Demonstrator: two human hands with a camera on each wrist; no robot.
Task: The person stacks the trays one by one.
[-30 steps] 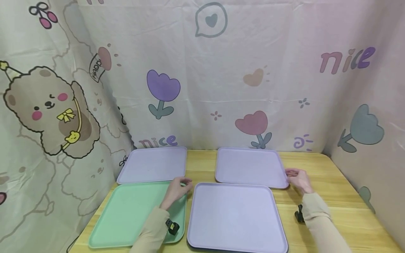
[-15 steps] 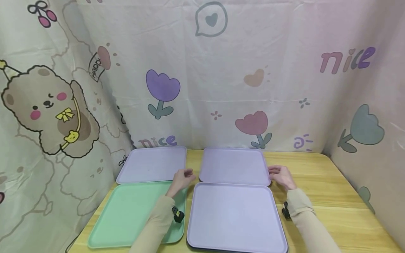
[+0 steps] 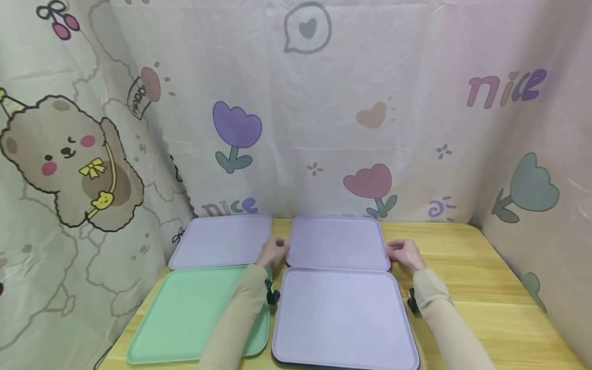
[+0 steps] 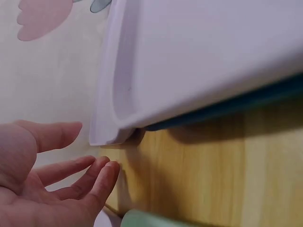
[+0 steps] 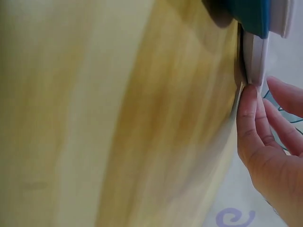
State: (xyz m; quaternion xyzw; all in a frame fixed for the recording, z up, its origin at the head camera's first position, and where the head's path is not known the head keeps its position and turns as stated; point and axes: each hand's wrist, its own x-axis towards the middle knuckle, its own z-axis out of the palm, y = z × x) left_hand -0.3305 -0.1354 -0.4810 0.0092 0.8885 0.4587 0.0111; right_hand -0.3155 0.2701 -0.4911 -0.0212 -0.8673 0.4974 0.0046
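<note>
Four trays lie on the wooden table. At the back right is a lilac tray. My right hand touches its right edge, and in the right wrist view the thumb presses against that rim. My left hand hovers at the tray's left edge. In the left wrist view this hand is open with relaxed fingers. It lies just short of a lilac tray corner that has a dark blue tray under it.
Another lilac tray lies at the back left and a green tray at the front left. A large lilac tray sits at the front right on a dark one. A printed cloth backdrop encloses the table's back and sides.
The back-right lilac tray has slid left, with my right hand following its right edge. My left hand has moved forward to the tray's left edge.
</note>
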